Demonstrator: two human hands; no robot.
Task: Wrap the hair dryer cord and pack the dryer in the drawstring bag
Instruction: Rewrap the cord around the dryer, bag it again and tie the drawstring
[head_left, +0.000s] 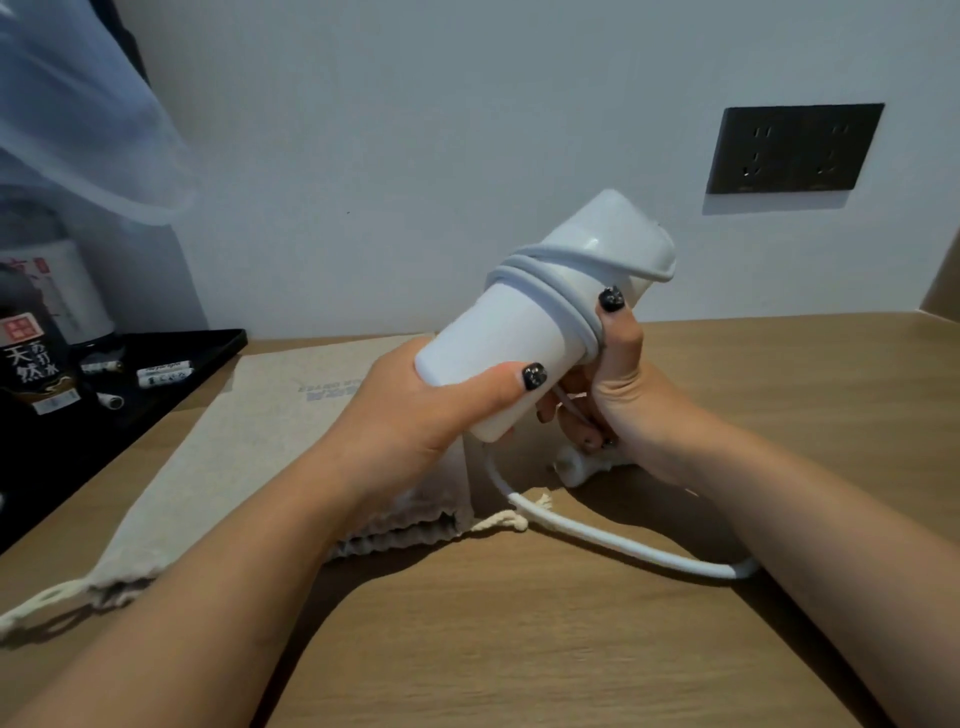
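Note:
A white hair dryer (524, 332) is held tilted above the table, its nozzle pointing up and to the right. My left hand (415, 410) grips its lower end. Several turns of the white cord (550, 291) circle the dryer's middle. My right hand (613, 379) holds the cord against the body, thumb pressed on the coils. The loose cord (597, 540) trails down over the table and under my right forearm. The beige drawstring bag (234, 452) lies flat beneath my left arm, its gathered mouth and rope ends near the front.
A black tray (171, 379) with bottles and small sachets stands at the left. A dark double wall socket (795, 148) sits at the back right. The wooden table (519, 649) runs to the wall, with a pale sheer curtain at the upper left.

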